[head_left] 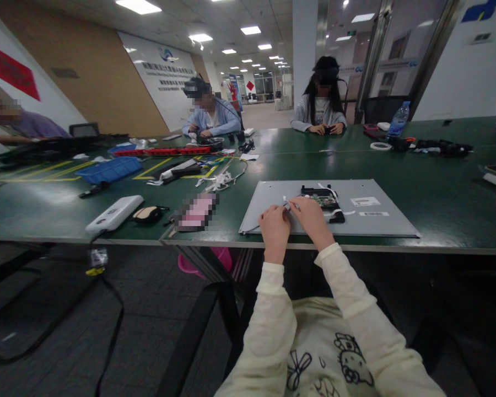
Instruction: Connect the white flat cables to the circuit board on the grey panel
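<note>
A flat grey panel [264, 193], like the back of a screen, lies on the table in front of me. On its middle sits a green circuit board [327, 200] with black parts and white tape strips around it. My left hand [275, 225] is closed over the panel's left part, and a thin grey cable [253, 229] comes out beside it. My right hand [310, 216] pinches at the same spot, its fingertips close to the left hand's. A small white piece [284, 198] shows just beyond the fingertips; what the right fingers hold is too small to make out.
Left of the panel lie a pink phone [196, 212], a black-and-beige object [149, 214] and a white power bank [114, 214] with a cable. Farther off are a blue tray [109, 170], tangled white strips [222, 181] and a water bottle [399, 120]. Several people sit around the table.
</note>
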The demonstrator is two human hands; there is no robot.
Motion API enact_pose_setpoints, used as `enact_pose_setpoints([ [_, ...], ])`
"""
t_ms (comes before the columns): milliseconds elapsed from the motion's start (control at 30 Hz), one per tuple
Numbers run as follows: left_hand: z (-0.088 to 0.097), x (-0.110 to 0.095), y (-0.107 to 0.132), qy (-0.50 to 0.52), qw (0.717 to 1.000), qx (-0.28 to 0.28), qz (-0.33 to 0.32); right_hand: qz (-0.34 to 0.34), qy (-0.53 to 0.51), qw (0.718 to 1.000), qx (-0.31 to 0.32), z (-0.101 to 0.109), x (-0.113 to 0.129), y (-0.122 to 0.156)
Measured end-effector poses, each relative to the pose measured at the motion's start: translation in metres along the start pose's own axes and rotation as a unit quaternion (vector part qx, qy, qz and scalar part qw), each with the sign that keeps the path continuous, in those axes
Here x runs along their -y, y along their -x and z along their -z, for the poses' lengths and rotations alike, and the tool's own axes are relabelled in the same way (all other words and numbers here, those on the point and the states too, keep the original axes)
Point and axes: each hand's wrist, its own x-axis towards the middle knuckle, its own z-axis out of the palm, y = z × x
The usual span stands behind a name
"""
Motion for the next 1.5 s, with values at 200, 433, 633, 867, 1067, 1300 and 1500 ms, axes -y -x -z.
enact_pose_setpoints([
  [200, 0.000, -0.001, -0.001, -0.005, 1.000, 0.002, 0.003, 0.005, 0.070, 0.995, 0.064, 0.007, 0.010, 0.006],
  [433, 0.003, 0.000, -0.004, 0.014, 1.000, 0.006, -0.026, 0.005, 0.089, 0.992, 0.084, 0.008, 0.012, 0.005],
  [633, 0.000, 0.003, -0.019, -0.022, 0.994, 0.088, -0.062, 0.017, 0.073, 0.993, 0.092, 0.008, 0.011, 0.010],
  [867, 0.000, 0.006, -0.030, -0.077, 0.986, 0.130, -0.065, 0.114, 0.034, 0.989, 0.086, 0.007, 0.007, 0.035],
  [1067, -0.002, 0.001, -0.038, -0.092, 0.984, 0.139, -0.060, 0.089, 0.053, 0.993, 0.063, 0.002, 0.009, 0.054],
  [1300, -0.006, 0.002, -0.049, -0.093, 0.977, 0.185, -0.056, 0.093, 0.058, 0.992, 0.056, 0.004, 0.010, 0.056],
  [1500, -0.010, 0.007, -0.048, -0.085, 0.975, 0.195, -0.065, 0.089, 0.061, 0.993, 0.050, 0.003, 0.011, 0.058],
])
